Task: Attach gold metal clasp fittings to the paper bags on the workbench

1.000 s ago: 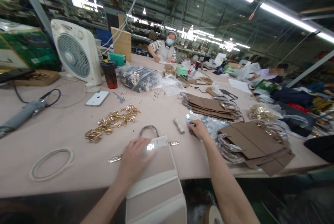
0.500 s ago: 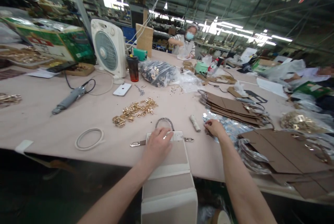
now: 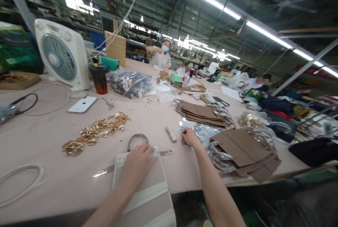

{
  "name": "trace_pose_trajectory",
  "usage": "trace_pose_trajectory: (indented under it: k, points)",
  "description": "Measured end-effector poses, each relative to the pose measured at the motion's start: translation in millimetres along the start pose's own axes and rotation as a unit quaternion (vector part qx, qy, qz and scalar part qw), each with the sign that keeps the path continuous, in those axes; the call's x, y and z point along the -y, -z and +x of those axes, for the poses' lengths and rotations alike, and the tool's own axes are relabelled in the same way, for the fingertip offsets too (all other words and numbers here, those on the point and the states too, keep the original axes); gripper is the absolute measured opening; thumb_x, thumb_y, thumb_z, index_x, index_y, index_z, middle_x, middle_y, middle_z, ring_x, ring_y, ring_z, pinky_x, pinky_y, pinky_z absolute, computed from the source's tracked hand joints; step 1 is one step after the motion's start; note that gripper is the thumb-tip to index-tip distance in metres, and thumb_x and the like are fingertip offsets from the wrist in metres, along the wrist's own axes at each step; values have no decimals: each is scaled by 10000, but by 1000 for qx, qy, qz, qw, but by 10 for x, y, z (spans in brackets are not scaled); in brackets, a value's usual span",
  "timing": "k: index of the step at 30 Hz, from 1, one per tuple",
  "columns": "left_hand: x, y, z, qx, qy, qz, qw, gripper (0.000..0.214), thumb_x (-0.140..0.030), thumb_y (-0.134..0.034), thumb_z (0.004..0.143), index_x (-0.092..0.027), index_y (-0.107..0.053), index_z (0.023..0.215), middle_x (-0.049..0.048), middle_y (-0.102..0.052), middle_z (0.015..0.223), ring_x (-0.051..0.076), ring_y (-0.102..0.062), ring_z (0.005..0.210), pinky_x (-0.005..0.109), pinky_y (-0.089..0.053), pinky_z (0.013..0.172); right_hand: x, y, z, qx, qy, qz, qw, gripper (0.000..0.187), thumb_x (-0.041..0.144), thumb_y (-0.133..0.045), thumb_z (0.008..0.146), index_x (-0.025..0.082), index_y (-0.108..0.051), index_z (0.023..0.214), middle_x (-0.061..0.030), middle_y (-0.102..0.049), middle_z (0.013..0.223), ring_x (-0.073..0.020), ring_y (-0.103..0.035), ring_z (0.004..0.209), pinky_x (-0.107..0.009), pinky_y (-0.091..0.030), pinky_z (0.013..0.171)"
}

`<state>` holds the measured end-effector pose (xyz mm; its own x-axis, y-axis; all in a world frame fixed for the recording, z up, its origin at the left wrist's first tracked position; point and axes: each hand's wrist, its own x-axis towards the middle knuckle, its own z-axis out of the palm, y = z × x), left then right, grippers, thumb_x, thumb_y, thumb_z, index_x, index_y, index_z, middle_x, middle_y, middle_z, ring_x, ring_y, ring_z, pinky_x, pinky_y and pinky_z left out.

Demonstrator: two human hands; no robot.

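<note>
My left hand (image 3: 139, 161) lies flat with its fingers stretched over the top of a pale beige and white bag panel (image 3: 150, 204). That panel hangs over the table's front edge. A wrapped handle (image 3: 137, 136) arches up behind the fingers, and straps with metal fittings stick out, one to the left (image 3: 101, 172) and one to the right (image 3: 166, 152). My right hand (image 3: 190, 137) is closed, fingertips pinched down at the near-left edge of a bluish patterned plastic sheet (image 3: 204, 132). Whatever lies between those fingertips is hidden. A small wrapped roll (image 3: 171, 134) lies left of this hand.
Gold metal hardware (image 3: 97, 130) is heaped at left, with a phone (image 3: 82, 104), dark cup (image 3: 98, 79) and fan (image 3: 62, 56) behind. Brown bags (image 3: 245, 151) lie stacked at right. A masked person (image 3: 162, 56) stands across the table. A white ring (image 3: 23, 184) lies front left.
The view has turned to the right, so the table things appear farther left. My left hand stays on the bag panel, and my right hand stays pinched at the plastic sheet.
</note>
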<state>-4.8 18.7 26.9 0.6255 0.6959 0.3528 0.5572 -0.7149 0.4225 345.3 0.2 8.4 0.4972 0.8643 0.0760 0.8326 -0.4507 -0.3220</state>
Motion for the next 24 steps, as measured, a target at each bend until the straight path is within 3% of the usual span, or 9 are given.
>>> trace_pose_trajectory:
  k: [3, 6, 12, 17, 20, 24]
  points:
    - [-34, -24, -30, -9, 1, 12, 1000, 170, -320, -635, 979, -262, -688, 1130, 60, -679, 1112, 261, -607, 1033, 403, -473, 879, -46, 35, -12, -13, 21, 18, 1000, 157, 239, -665, 895, 198, -751, 1020, -101, -771, 1085, -212, -716, 1011, -298, -514, 905]
    - [-54, -42, -50, -13, -3, 18, 1000, 151, -315, -616, 995, -254, -672, 1121, 58, -677, 1126, 264, -608, 1051, 410, -458, 888, -55, 49, 5, -4, 41, 37, 998, 142, 292, -702, 882, 223, -771, 985, -86, -776, 1075, -223, -722, 1027, -314, -517, 929]
    - [-55, -64, -68, -12, -25, 37, 999, 143, -293, -596, 1014, -238, -650, 1135, 57, -681, 1135, 262, -616, 1044, 418, -435, 893, -2, -22, 84, 17, 24, 51, 998, 33, 267, -759, 803, 236, -770, 805, -42, -794, 814, -206, -746, 795, -292, -542, 778]
    - [-59, -95, -64, -13, -32, 56, 998, 144, -285, -583, 1020, -224, -645, 1134, 78, -681, 1144, 266, -612, 1047, 427, -434, 894, 11, -35, 118, 11, 11, 66, 998, 74, 231, -757, 766, 231, -741, 693, -36, -764, 695, -205, -724, 698, -291, -535, 721]
    - [-68, -94, -68, -3, -35, 52, 998, 150, -292, -604, 1008, -220, -636, 1136, 79, -672, 1155, 274, -607, 1057, 437, -444, 898, -12, -17, 97, -7, 18, 98, 995, 54, 243, -715, 790, 226, -750, 752, -43, -782, 776, -216, -735, 762, -305, -542, 764]
    - [-76, -57, -79, 11, -22, 19, 1000, 254, -338, -668, 976, -242, -630, 1208, 74, -652, 1186, 263, -608, 1080, 428, -468, 919, -67, -23, 65, -36, 9, 158, 987, 192, 329, -640, 829, 198, -758, 906, -79, -792, 901, -241, -726, 841, -344, -544, 811]
